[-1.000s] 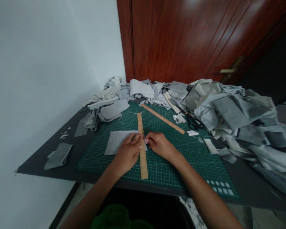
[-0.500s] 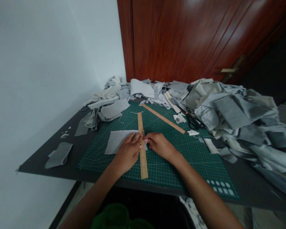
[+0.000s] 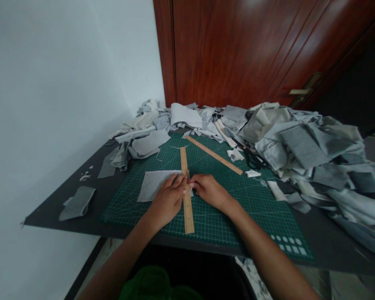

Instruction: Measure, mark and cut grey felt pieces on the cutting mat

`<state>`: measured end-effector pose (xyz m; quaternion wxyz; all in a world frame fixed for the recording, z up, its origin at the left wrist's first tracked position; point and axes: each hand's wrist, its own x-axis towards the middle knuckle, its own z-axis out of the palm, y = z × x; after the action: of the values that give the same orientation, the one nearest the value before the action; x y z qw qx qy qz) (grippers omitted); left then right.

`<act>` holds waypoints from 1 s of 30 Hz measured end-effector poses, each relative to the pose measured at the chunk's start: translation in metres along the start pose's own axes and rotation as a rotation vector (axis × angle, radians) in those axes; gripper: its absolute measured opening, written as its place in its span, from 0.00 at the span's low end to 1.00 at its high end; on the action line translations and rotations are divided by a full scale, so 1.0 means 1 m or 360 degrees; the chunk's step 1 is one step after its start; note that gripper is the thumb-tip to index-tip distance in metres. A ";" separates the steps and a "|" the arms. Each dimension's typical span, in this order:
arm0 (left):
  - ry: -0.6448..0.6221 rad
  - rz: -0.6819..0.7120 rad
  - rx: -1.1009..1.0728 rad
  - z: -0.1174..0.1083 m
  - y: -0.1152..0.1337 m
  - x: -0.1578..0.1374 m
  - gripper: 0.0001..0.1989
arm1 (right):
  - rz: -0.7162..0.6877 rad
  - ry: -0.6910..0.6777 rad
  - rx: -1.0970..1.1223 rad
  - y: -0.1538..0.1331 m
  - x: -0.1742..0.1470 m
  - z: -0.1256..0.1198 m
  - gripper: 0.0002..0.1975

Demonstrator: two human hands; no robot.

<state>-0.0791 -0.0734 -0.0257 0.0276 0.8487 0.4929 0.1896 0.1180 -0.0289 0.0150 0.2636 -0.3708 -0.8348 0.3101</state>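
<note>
L hand (image 3: 168, 200) flat, pressing ruler (image 3: 185, 183) on felt (image 3: 153, 184); R hand (image 3: 208, 189) curled at edge, grip unclear. Risk: ruler slips w/ light pressure.

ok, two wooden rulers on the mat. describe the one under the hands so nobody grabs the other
On the green cutting mat, the wooden ruler runs nearly straight away from the person, across a grey fabric piece. The left hand presses on it. The second ruler lies diagonally, farther back, untouched.

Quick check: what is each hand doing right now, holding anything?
Left hand: open, fingers flat, pressing the wooden ruler and grey fabric piece onto the cutting mat.
Right hand: fingers curled at the ruler's edge; any grasp cannot be told.
</note>
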 end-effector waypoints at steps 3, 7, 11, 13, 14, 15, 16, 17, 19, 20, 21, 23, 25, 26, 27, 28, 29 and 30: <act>-0.0009 -0.0003 -0.0002 0.002 -0.001 0.000 0.23 | -0.0036 -0.0017 0.0047 0.000 -0.002 -0.001 0.12; -0.0036 0.0006 0.0003 0.001 -0.002 0.000 0.24 | -0.0018 -0.0097 0.0131 -0.001 -0.006 -0.003 0.12; -0.0028 -0.0017 -0.0015 -0.001 0.001 0.001 0.24 | 0.0075 -0.0206 0.0259 0.003 -0.010 -0.002 0.12; -0.0038 -0.0046 0.0001 -0.002 0.002 0.001 0.23 | 0.0134 -0.0318 0.0386 0.005 -0.013 -0.003 0.13; -0.0044 -0.0056 0.0006 -0.002 0.002 0.000 0.23 | 0.0170 -0.0390 0.0449 0.005 -0.014 -0.004 0.13; -0.0045 -0.0064 0.0005 -0.001 0.002 0.000 0.23 | 0.0215 -0.0476 0.0515 0.006 -0.015 -0.005 0.12; -0.0039 -0.0071 -0.0003 -0.001 0.002 0.000 0.23 | 0.0265 -0.0567 0.0582 0.006 -0.016 -0.007 0.11; -0.0027 -0.0073 -0.0016 -0.001 0.002 0.000 0.24 | 0.0322 -0.0647 0.0651 0.007 -0.016 -0.009 0.10; -0.0009 -0.0076 -0.0041 -0.001 0.002 0.000 0.24 | 0.0446 -0.0710 0.0791 0.008 -0.015 -0.013 0.06; -0.0005 -0.0076 -0.0047 -0.001 0.002 -0.001 0.24 | 0.0483 -0.0672 0.0825 0.010 -0.013 -0.014 0.05; -0.0006 -0.0072 -0.0047 -0.001 0.002 0.000 0.24 | 0.0492 -0.0588 0.0823 0.012 -0.012 -0.015 0.04; -0.0013 -0.0056 -0.0034 -0.003 0.003 0.000 0.25 | 0.0478 -0.0373 0.0764 0.018 -0.007 -0.016 0.04; -0.0015 -0.0038 -0.0021 -0.005 0.004 0.000 0.25 | 0.0440 -0.0201 0.0701 0.023 -0.003 -0.015 0.05; -0.0016 -0.0031 -0.0018 -0.005 0.004 0.000 0.26 | 0.0417 -0.0139 0.0677 0.025 -0.002 -0.013 0.05; -0.0014 -0.0024 -0.0018 -0.006 0.004 0.001 0.26 | 0.0391 -0.0099 0.0650 0.026 -0.001 -0.012 0.05; -0.0010 -0.0018 -0.0018 -0.006 0.004 0.001 0.26 | 0.0358 -0.0077 0.0618 0.026 0.000 -0.010 0.05; -0.0005 -0.0013 -0.0019 -0.005 0.003 0.001 0.26 | 0.0321 -0.0068 0.0577 0.026 0.000 -0.008 0.06; 0.0003 -0.0009 -0.0019 -0.004 0.003 0.000 0.26 | 0.0282 -0.0066 0.0528 0.025 0.000 -0.007 0.06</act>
<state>-0.0782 -0.0750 -0.0209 0.0328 0.8470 0.4941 0.1932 0.1344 -0.0133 0.0014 0.2756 -0.3878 -0.7416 0.4730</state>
